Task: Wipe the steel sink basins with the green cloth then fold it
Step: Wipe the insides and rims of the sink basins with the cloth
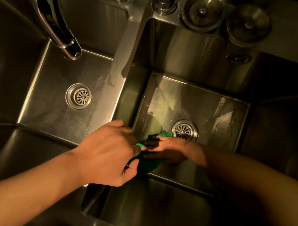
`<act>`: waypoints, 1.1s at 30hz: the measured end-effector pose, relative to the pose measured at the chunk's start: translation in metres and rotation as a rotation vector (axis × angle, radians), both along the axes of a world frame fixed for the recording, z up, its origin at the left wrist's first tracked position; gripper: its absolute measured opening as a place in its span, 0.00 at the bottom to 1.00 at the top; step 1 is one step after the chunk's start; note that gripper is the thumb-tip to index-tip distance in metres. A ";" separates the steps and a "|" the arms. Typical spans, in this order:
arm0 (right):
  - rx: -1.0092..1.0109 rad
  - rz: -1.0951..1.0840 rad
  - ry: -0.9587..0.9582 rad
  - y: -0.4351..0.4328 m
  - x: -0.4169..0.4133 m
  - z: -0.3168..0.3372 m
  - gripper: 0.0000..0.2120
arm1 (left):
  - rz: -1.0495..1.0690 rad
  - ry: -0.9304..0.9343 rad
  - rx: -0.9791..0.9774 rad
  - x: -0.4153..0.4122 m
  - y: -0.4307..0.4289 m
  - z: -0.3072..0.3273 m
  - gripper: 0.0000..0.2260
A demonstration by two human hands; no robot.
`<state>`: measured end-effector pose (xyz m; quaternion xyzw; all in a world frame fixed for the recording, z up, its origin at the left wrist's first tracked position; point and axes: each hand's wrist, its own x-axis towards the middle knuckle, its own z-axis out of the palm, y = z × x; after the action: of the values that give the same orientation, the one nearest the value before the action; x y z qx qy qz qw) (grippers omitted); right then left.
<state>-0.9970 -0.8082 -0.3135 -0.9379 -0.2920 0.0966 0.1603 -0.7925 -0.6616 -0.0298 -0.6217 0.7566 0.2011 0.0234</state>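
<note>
In the right basin [215,106] of a steel double sink, head view, dim warm light. The green cloth [149,163] lies bunched on the basin floor at the near left corner, just near-left of that basin's drain [184,131]. The left hand [107,152] reaches over the divider [115,72] and pinches the cloth's left edge between thumb and fingertips. The right hand [168,150] sits low in the basin, in shadow, fingers [151,143] laid fairly straight across the cloth, pressing it down rather than clutching it. The left basin [46,92] has its own drain [78,96]; the tap spout [62,34] hangs over its far side. Two round strainer plugs [202,11] [248,25] rest on the far right ledge.
</note>
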 end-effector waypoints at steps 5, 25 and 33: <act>-0.177 -0.111 -0.021 -0.068 0.045 0.003 0.30 | 0.018 0.010 0.011 0.000 0.003 -0.003 0.11; 0.154 -0.874 0.130 0.080 0.007 -0.005 0.42 | 0.018 -0.013 -0.001 -0.001 0.001 -0.002 0.12; 0.055 -0.546 0.149 0.094 -0.055 0.009 0.37 | 0.030 -0.011 0.008 -0.001 0.001 -0.004 0.12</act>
<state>-1.0525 -0.7146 -0.3042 -0.9674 -0.0187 0.1107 0.2268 -0.7934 -0.6602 -0.0335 -0.6339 0.7464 0.2010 0.0271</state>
